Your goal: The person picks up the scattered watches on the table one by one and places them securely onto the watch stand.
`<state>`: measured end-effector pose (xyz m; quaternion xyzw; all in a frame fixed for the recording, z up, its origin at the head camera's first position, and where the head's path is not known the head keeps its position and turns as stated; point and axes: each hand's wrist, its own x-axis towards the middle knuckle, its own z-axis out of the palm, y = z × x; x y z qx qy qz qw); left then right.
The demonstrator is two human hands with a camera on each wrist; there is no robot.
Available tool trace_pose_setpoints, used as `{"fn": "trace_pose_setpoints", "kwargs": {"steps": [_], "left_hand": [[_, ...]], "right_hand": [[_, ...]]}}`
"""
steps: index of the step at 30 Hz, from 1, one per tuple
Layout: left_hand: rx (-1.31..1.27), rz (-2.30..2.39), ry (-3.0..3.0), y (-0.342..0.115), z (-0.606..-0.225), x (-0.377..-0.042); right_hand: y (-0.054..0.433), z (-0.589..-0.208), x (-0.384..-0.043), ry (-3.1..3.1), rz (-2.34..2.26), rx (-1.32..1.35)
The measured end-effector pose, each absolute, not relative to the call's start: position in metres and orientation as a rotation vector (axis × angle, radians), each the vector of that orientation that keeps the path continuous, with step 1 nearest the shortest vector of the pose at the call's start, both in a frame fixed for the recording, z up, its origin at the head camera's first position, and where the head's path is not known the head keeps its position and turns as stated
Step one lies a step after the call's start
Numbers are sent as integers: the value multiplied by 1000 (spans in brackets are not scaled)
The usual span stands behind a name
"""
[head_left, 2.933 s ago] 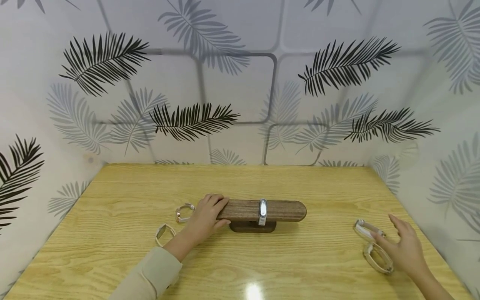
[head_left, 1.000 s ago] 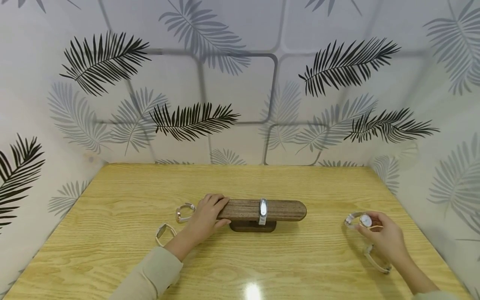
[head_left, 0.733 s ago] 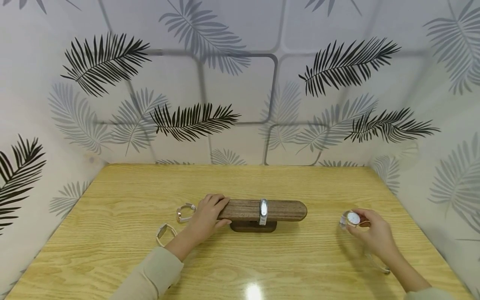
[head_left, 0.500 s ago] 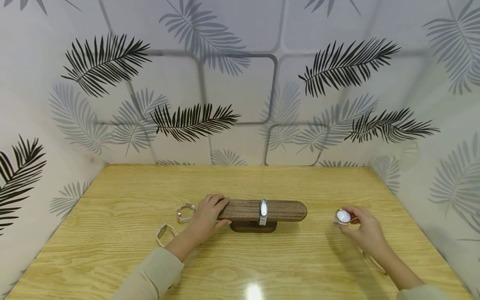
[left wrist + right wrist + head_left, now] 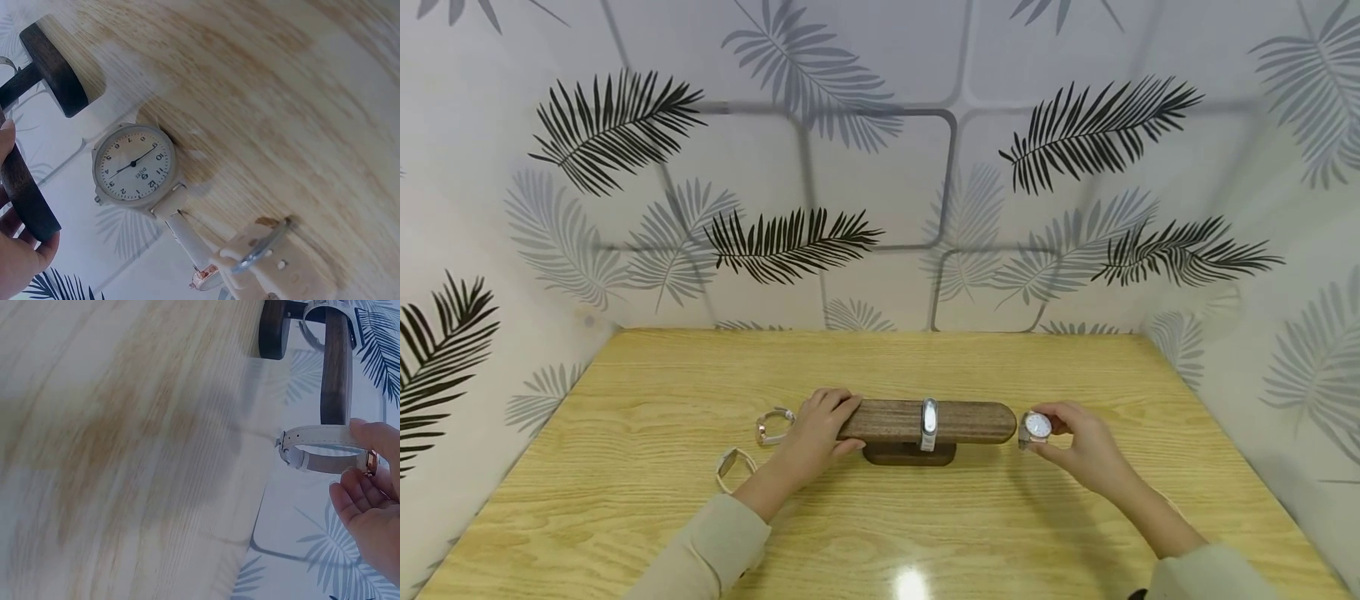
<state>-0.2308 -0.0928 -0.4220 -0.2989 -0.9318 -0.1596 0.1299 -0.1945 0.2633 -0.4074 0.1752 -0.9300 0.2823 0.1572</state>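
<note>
A dark wooden watch stand (image 5: 973, 422) bears a silver fitness band (image 5: 929, 425) near its middle. My left hand (image 5: 814, 429) grips the stand's left end, fingers over the top and thumb at the front. At the stand's right end, my right hand (image 5: 1086, 442) pinches a wristwatch (image 5: 1037, 426) with a round white dial and a pale buckled strap. In the right wrist view that strap (image 5: 319, 434) forms a closed loop, right at the tip of the bar (image 5: 336, 375).
Left of the stand lie a rose-gold and white watch (image 5: 763, 429) and a beige-strapped watch (image 5: 727, 463) with a round numbered dial (image 5: 134, 164). Another pale strap (image 5: 1167, 500) shows behind the right forearm. A leaf-patterned wall covering (image 5: 895, 283) borders the wooden table (image 5: 865, 533).
My right hand has picked up the white-dialled wristwatch from the right side and carried it left to the stand's right end. My left hand keeps its grip on the stand.
</note>
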Motion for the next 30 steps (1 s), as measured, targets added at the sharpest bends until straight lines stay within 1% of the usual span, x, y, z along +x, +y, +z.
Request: {"fn": "trace_pose_setpoints", "kwargs": {"steps": [8, 20, 30], "left_hand": [[-861, -450, -2715, -93, -421, -230], [-856, -468, -2713, -92, -422, -230], [-845, -521, -2715, -93, -426, -231]], "right_hand": [[252, -411, -203, -2645, 824, 553], [246, -416, -212, -2706, 1033, 563], [247, -416, -219, -2714, 1006, 656]]}}
